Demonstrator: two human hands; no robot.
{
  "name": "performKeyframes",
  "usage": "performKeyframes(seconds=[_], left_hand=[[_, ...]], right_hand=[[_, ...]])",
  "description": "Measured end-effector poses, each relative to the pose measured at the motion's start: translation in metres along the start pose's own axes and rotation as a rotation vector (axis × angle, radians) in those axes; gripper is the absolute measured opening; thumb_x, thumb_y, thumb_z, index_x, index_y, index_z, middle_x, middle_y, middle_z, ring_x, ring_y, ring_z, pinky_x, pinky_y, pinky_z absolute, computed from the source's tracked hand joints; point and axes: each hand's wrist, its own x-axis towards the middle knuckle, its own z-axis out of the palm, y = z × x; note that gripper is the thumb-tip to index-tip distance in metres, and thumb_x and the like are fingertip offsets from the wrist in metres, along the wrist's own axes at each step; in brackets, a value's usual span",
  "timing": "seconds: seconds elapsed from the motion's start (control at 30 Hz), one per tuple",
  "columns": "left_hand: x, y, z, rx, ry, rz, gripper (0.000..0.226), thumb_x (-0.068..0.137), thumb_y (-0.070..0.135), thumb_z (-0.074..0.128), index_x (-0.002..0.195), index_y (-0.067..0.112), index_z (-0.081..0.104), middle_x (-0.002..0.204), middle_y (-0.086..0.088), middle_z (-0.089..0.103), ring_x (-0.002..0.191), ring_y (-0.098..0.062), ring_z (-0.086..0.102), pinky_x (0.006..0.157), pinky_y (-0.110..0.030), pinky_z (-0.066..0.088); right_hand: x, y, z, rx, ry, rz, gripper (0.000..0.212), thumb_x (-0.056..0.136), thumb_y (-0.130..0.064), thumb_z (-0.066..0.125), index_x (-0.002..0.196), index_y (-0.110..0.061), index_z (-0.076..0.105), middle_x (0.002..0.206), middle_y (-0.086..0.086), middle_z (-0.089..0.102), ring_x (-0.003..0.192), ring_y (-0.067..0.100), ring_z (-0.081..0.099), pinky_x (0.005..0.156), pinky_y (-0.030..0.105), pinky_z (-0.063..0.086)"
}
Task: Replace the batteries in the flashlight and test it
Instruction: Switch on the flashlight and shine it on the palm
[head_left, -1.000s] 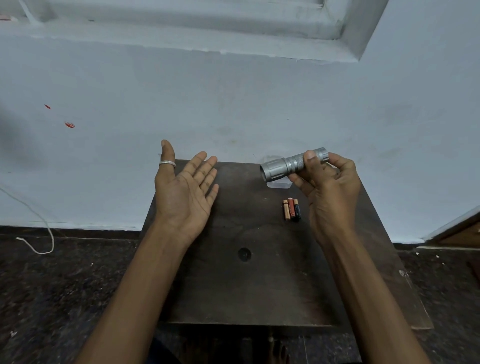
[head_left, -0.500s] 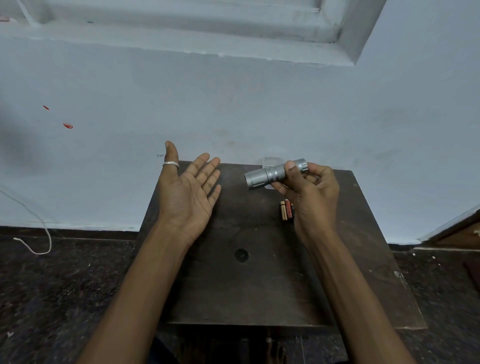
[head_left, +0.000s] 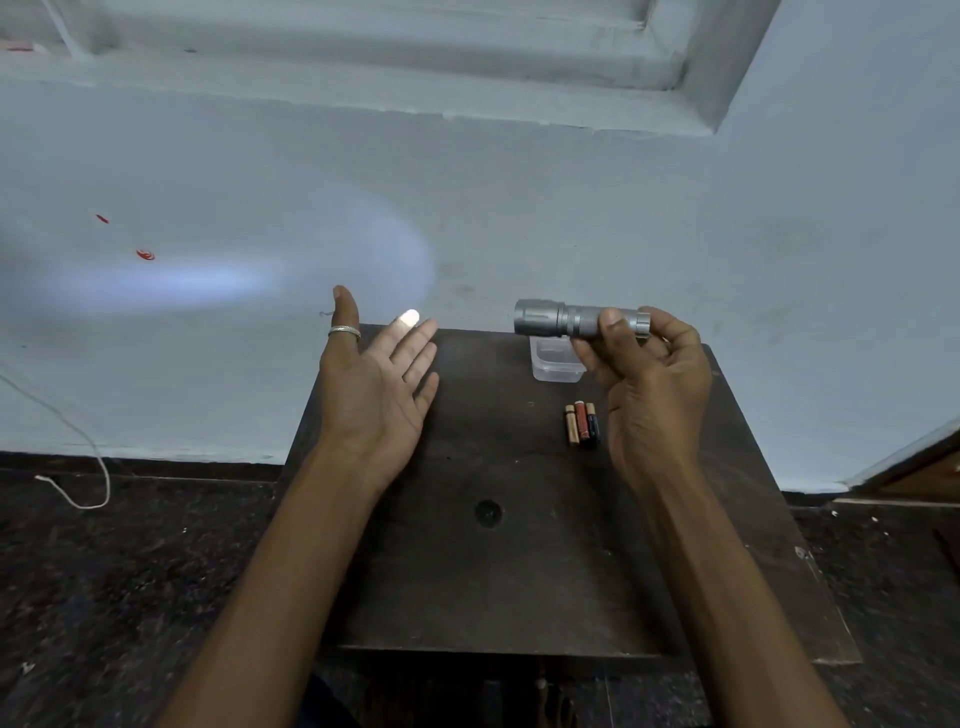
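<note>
My right hand (head_left: 652, 395) grips a silver flashlight (head_left: 563, 318) by its tail half, level above the back of the dark wooden table (head_left: 493, 571), head pointing left. The flashlight is lit: a bright spot falls on a fingertip of my left hand (head_left: 376, 387) and a pale beam spreads across the wall (head_left: 234, 270) to the left. My left hand is held open, palm up and fingers apart, with a ring on the thumb. Three small batteries (head_left: 582, 423) lie side by side on the table, just left of my right wrist.
A small clear plastic box (head_left: 553, 361) sits on the table's back edge, under the flashlight. A round hole (head_left: 487, 513) marks the tabletop's middle. A white cord (head_left: 78, 467) hangs at the left over the dark speckled floor. A wooden edge shows at far right (head_left: 924, 478).
The flashlight has come on, throwing light onto my left fingertip and the wall. My right hand levelled the flashlight; the plastic box is now uncovered. My left hand stayed open.
</note>
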Motion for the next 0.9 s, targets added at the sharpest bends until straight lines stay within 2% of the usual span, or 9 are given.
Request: performKeyframes(seconds=[0.1,0.23,0.3,0.37,0.5,0.63,0.7,0.8,0.9], left_hand=[[0.0,-0.002,0.0,0.012,0.013,0.011,0.088,0.086,0.08,0.032,0.145,0.017,0.047,0.146,-0.002,0.054,0.14,-0.017,0.041,0.12,-0.04,0.023],[0.0,-0.001,0.0,-0.003,0.022,0.015,0.088,0.086,0.079,0.035,0.145,0.015,0.046,0.147,-0.004,0.053,0.141,-0.019,0.04,0.12,-0.041,0.023],[0.001,-0.001,-0.001,-0.011,0.022,0.016,0.088,0.086,0.078,0.035,0.145,0.015,0.046,0.147,-0.004,0.052,0.141,-0.019,0.04,0.12,-0.042,0.022],[0.001,-0.001,-0.002,-0.016,0.023,0.014,0.088,0.086,0.078,0.036,0.145,0.015,0.046,0.147,-0.005,0.052,0.141,-0.019,0.04,0.12,-0.042,0.022],[0.002,-0.001,-0.003,-0.016,0.029,0.01,0.087,0.085,0.079,0.036,0.143,0.016,0.049,0.145,-0.003,0.055,0.14,-0.019,0.042,0.12,-0.041,0.024],[0.002,0.0,-0.006,-0.017,0.034,-0.005,0.085,0.084,0.08,0.038,0.138,0.016,0.055,0.139,-0.002,0.06,0.137,-0.019,0.045,0.119,-0.04,0.026],[0.002,0.0,-0.006,-0.03,0.037,-0.004,0.084,0.084,0.079,0.039,0.137,0.015,0.056,0.138,-0.003,0.061,0.138,-0.02,0.045,0.12,-0.041,0.026],[0.002,0.0,-0.005,-0.036,0.044,-0.003,0.084,0.085,0.078,0.04,0.137,0.014,0.055,0.137,-0.004,0.062,0.137,-0.019,0.045,0.12,-0.041,0.025],[0.002,-0.001,-0.005,-0.036,0.037,-0.004,0.084,0.085,0.078,0.04,0.139,0.015,0.053,0.139,-0.004,0.06,0.138,-0.02,0.044,0.12,-0.042,0.024]], right_hand=[[0.0,0.0,0.0,-0.03,0.02,-0.048,0.033,0.084,0.001,0.077,0.105,-0.006,0.053,0.098,0.014,0.067,0.088,0.021,0.073,0.083,0.039,0.061],[0.0,0.0,-0.003,-0.146,0.04,-0.089,0.04,0.074,-0.008,0.086,0.101,-0.01,0.056,0.098,0.016,0.069,0.099,0.036,0.071,0.096,0.059,0.054],[0.0,0.0,-0.004,-0.169,0.052,-0.09,0.046,0.066,-0.017,0.089,0.099,-0.013,0.057,0.102,0.017,0.069,0.108,0.044,0.068,0.098,0.06,0.053],[0.0,-0.001,-0.004,-0.175,0.054,-0.094,0.047,0.063,-0.019,0.09,0.098,-0.014,0.058,0.101,0.016,0.069,0.108,0.046,0.067,0.097,0.06,0.053],[0.001,-0.003,-0.006,-0.163,0.031,-0.1,0.04,0.073,-0.005,0.086,0.101,-0.013,0.059,0.095,0.01,0.072,0.093,0.028,0.071,0.091,0.053,0.058],[0.0,-0.008,-0.006,-0.191,0.017,-0.097,0.041,0.082,0.0,0.079,0.114,-0.011,0.057,0.098,0.016,0.071,0.089,0.023,0.074,0.08,0.04,0.061],[-0.001,-0.009,-0.005,-0.253,0.024,-0.118,0.044,0.082,-0.004,0.081,0.118,-0.013,0.058,0.103,0.02,0.071,0.087,0.02,0.074,0.082,0.042,0.062],[-0.004,-0.009,-0.004,-0.316,0.014,-0.126,0.045,0.08,-0.009,0.082,0.117,-0.02,0.059,0.104,0.015,0.072,0.083,0.013,0.073,0.089,0.049,0.06],[-0.005,-0.011,-0.002,-0.33,0.008,-0.118,0.044,0.08,-0.01,0.082,0.117,-0.02,0.059,0.102,0.012,0.073,0.081,0.011,0.072,0.09,0.049,0.06]])
